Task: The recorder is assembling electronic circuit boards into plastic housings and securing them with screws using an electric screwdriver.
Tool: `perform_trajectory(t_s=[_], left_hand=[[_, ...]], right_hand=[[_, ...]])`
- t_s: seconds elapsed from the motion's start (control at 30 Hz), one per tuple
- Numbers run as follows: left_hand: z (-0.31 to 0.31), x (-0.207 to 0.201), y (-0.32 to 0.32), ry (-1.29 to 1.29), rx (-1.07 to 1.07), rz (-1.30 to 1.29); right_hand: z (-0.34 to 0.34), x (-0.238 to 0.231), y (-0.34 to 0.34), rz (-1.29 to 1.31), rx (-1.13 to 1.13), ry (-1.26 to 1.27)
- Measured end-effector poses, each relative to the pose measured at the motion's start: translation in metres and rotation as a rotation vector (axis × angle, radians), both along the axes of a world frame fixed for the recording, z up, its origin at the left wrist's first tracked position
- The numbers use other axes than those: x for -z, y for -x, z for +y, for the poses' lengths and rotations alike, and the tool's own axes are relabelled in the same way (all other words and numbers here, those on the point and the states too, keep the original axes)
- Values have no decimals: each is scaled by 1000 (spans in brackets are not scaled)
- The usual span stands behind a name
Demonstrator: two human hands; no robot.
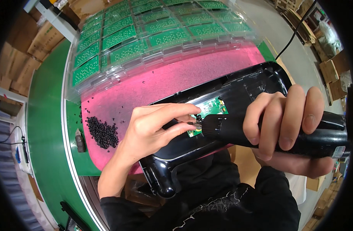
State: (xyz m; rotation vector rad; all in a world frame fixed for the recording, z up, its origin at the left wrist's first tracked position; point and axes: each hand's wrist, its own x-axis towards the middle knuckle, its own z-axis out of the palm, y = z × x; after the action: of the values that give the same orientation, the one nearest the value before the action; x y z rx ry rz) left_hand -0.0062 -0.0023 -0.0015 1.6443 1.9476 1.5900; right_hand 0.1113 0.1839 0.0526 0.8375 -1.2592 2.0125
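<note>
While the black plastic housing (pixel 238 88) lies on the pink foam mat (pixel 176 77) at bench centre, the right hand (pixel 288 119) is wrapped tight round a black electric screwdriver (pixel 261 133), tip at the small green circuit board (pixel 209 111) inside. Left hand (pixel 153 129) pinches fingers at the tip; screw too small to tell. Pile of black screws (pixel 102 133) to the left, trays of green boards (pixel 145 34) behind.
</note>
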Motion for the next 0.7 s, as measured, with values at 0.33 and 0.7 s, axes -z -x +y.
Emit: perform_trajectory(t_s=[0.33,0.7], left_hand=[[2,2,1,14,-18,3],[10,-1,-3,192,-27,-222]], right_hand=[[2,5,-1,7,61,-10],[11,-5,-11,-72,155,20]])
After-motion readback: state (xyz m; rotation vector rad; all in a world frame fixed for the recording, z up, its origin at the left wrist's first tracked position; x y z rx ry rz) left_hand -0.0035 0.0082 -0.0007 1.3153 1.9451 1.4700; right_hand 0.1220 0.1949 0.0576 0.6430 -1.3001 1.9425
